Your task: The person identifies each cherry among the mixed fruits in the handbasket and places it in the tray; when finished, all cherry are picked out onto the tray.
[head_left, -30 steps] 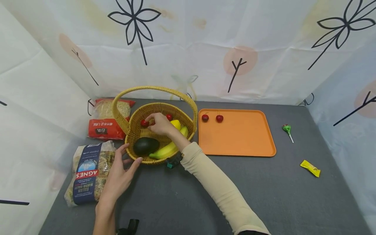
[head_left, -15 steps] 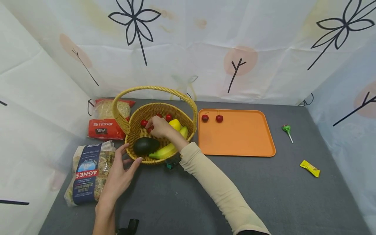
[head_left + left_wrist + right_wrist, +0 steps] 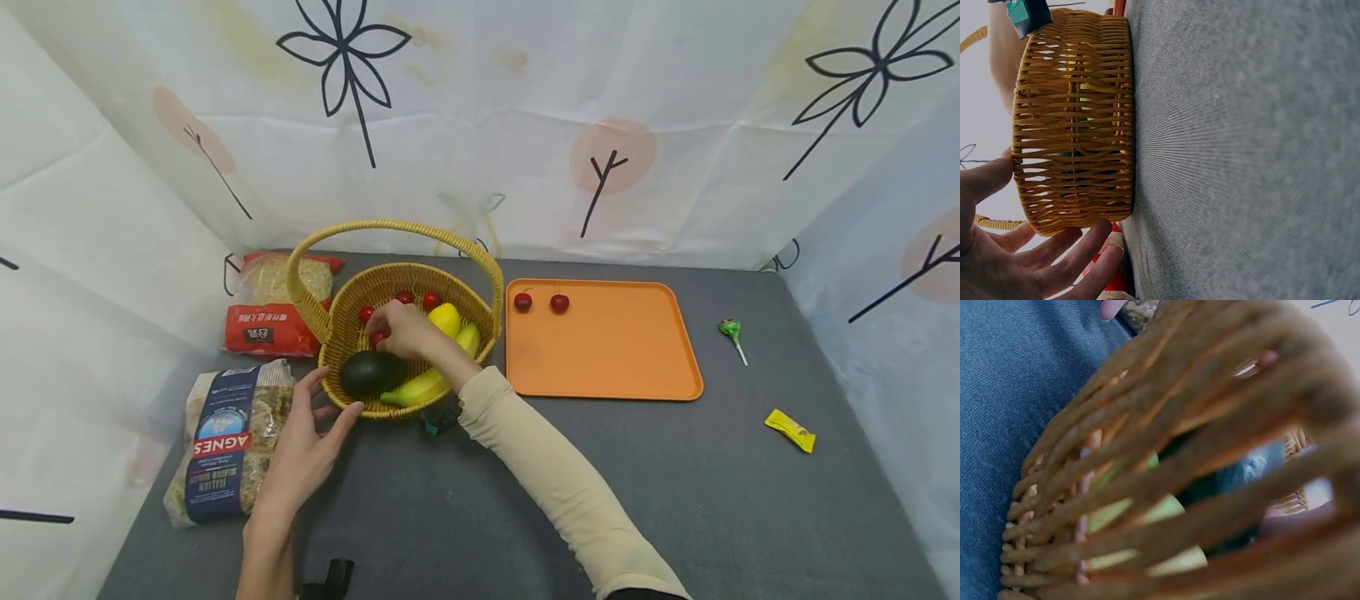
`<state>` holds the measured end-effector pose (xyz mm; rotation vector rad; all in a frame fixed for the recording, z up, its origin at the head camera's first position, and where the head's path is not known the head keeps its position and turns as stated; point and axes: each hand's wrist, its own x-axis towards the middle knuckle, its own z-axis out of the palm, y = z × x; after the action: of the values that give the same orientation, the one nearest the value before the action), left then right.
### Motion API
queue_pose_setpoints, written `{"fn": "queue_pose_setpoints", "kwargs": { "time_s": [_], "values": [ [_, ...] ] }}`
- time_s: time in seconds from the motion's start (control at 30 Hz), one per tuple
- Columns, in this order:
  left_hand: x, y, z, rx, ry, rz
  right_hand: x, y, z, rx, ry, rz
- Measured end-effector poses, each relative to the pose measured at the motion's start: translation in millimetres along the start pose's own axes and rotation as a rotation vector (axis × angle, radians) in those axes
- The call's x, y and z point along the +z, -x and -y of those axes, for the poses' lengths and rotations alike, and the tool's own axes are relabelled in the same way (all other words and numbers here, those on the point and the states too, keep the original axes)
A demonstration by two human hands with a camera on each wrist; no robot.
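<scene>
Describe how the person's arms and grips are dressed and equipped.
The right arm wears a wrinkled cream sleeve with black fabric at its upper end, plus a black device with a teal patch near the wrist. The visible left forearm is bare, with a black piece beside it. The left grip and right grip are gloveless.

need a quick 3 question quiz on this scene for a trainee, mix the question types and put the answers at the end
1. How many cherries lie on the tray?
a) one
b) two
c) four

2. True or false: the left hand touches the basket while the right hand is inside it.

3. Fill in the blank: in the head view, the lollipop lies to the ____ of the tray.

Key: 1. b; 2. true; 3. right
</scene>
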<state>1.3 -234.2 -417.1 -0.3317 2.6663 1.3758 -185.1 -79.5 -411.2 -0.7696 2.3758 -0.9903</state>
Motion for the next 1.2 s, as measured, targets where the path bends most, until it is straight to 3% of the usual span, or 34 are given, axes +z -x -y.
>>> {"fn": "queue_pose_setpoints", "kwargs": {
  "time_s": [0.23, 0.43, 0.7, 0.93, 1.2],
  "values": [
    [-0.3, -0.4, 0.4, -0.007, 0.002, 0.003, -12, 15.7, -4, -0.080, -0.080, -0.045],
    [-0.2, -0.6, 0.6, -0.012, 0.001, 0.007, -27, 43.5, -10, -0.180, -0.170, -0.043],
    [-1.0, -0.1, -0.1, -0.005, -0.001, 0.003, -52, 98.1, -13, -0.281, -0.249, -0.058],
    [-0.9, 0.4, -0.5, -0.005, -0.005, 0.000, -74, 148.5, -24, -0.305, -0.401, -0.025],
    [-0.7, -0.3, 0.3, -0.014, 0.002, 0.012, -106, 198.3, -45, -0.314, -0.408, -0.081]
  ]
}}
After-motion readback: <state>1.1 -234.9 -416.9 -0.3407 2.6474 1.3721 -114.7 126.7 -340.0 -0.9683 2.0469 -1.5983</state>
